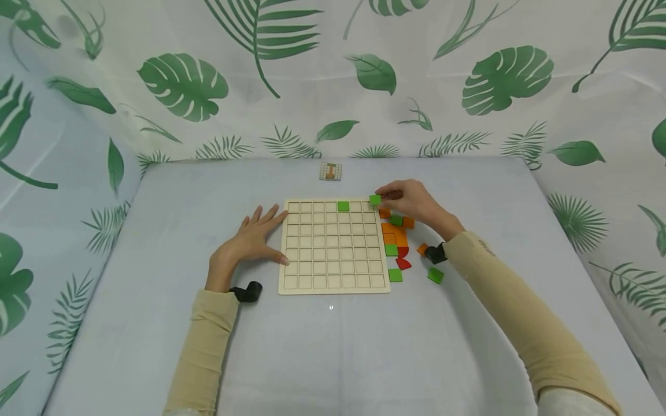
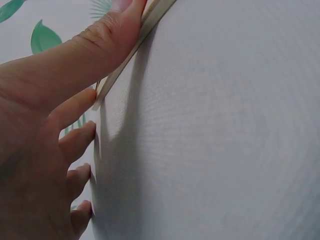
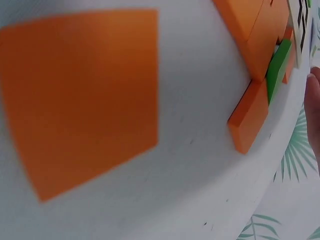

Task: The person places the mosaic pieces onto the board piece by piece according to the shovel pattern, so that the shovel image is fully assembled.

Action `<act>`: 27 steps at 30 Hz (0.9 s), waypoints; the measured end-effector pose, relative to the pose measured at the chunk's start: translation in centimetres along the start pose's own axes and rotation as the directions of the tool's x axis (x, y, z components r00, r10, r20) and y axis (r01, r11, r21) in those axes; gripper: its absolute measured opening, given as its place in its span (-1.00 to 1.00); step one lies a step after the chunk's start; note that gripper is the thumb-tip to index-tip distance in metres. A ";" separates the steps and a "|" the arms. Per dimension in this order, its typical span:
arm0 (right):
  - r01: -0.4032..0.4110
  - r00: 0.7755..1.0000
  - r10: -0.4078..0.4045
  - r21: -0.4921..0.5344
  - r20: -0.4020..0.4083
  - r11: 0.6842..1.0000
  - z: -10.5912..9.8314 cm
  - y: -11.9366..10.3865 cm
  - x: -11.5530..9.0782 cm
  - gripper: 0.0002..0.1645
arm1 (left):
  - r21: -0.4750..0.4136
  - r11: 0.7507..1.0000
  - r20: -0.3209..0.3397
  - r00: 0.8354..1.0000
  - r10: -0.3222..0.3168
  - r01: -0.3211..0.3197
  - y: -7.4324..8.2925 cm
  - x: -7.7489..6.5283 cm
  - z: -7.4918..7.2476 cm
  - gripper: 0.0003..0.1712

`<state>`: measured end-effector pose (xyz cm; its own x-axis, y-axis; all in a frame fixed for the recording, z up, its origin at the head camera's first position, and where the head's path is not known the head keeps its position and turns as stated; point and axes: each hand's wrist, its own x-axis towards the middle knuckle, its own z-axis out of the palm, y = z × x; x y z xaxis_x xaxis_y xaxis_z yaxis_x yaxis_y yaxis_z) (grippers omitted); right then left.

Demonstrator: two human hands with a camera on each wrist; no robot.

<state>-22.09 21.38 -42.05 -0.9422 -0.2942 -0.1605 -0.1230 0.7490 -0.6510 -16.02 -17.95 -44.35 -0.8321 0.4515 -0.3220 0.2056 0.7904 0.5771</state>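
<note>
A pale wooden grid board [image 1: 333, 249] lies flat on the table. One green square tile [image 1: 343, 206] sits in its top row. My right hand [image 1: 418, 202] pinches another green square tile [image 1: 375, 200] over the top right corner of the board; whether that tile touches the grid cannot be told. On the left, my left hand [image 1: 250, 238] is spread with straight fingers, thumb and index finger touching the board's left edge. The left wrist view shows the thumb [image 2: 100, 42] on that edge. In the right wrist view only part of the right hand [image 3: 313, 115] shows; its held tile is out of sight.
Right of the board lie loose orange pieces [image 1: 399, 236], red pieces [image 1: 403, 263] and green tiles [image 1: 436, 275]. A small patterned card [image 1: 330, 171] lies beyond the board. Black wrist cameras [image 1: 248, 292] hang by both wrists. A leaf-print cloth [image 1: 307, 69] stands behind.
</note>
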 end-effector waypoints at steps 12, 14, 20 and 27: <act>0.048 0.998 -0.048 0.021 0.029 0.999 1.3 -2.0 1.2 -0.59 | -0.001 1.000 0.006 1.000 -0.011 0.011 0.0 -0.1 -0.1 0.40; 0.054 0.998 -0.055 0.032 0.035 0.998 1.5 -2.3 1.3 -0.59 | -0.003 1.000 0.005 1.000 -0.013 0.013 0.0 -0.1 0.0 0.40; 0.072 0.995 -0.075 0.047 0.061 0.996 2.0 -3.4 1.5 -0.58 | 0.004 1.000 0.006 1.000 -0.016 0.016 0.0 -0.1 -0.1 0.40; 0.088 0.993 -0.093 0.062 0.076 0.994 2.6 -3.7 2.0 -0.58 | 0.008 1.000 0.005 1.000 -0.013 0.013 -0.1 0.1 0.0 0.40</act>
<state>-22.73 16.46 -41.95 -0.9002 -0.4069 -0.1555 -0.1862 0.6821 -0.7071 -16.14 -18.02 -44.46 -0.8323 0.4434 -0.3327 0.1991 0.7992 0.5672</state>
